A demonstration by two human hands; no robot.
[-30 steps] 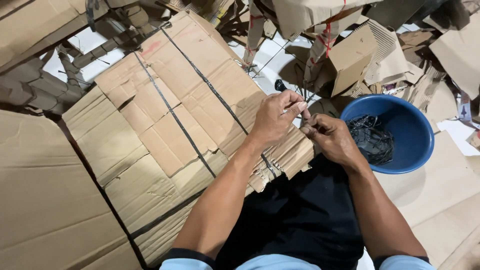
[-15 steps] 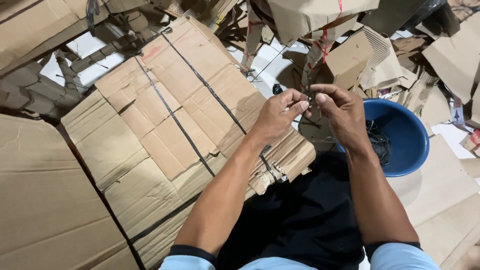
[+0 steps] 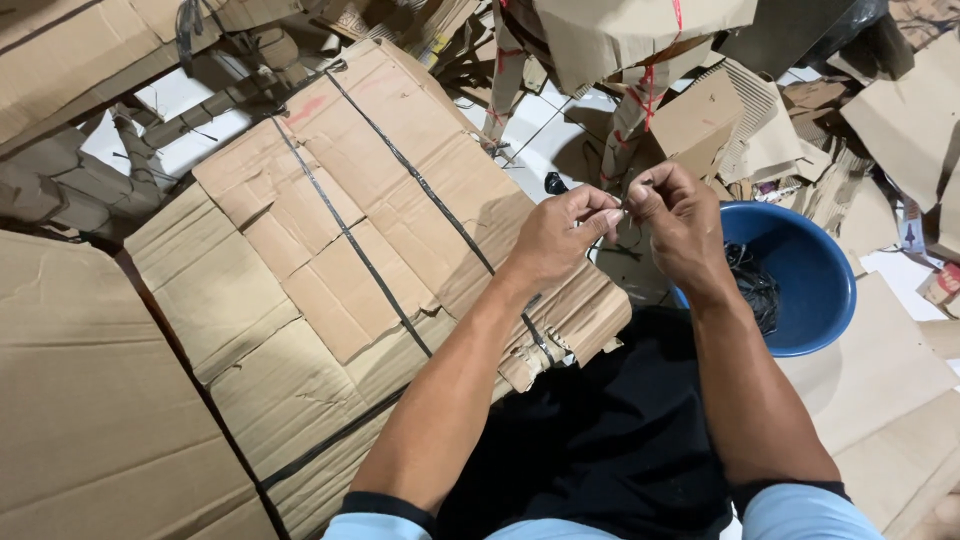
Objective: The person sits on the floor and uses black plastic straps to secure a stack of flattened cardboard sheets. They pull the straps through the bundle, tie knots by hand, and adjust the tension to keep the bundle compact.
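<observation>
Black strap (image 3: 622,208) sits pinched between left hand (image 3: 560,235) and right hand (image 3: 680,215) fingertip grips above bundled cardboard (image 3: 350,270).

Light blue short sleeves, dark cuffs; black trousers.

— What colour is the flattened cardboard bundle (image 3: 350,270)?
— Plain brown, crossed by black straps (image 3: 345,235).
— And the basin (image 3: 815,285)?
— Bright blue, with a black tangle (image 3: 750,285) inside; white floor tiles (image 3: 545,125) beyond.
</observation>
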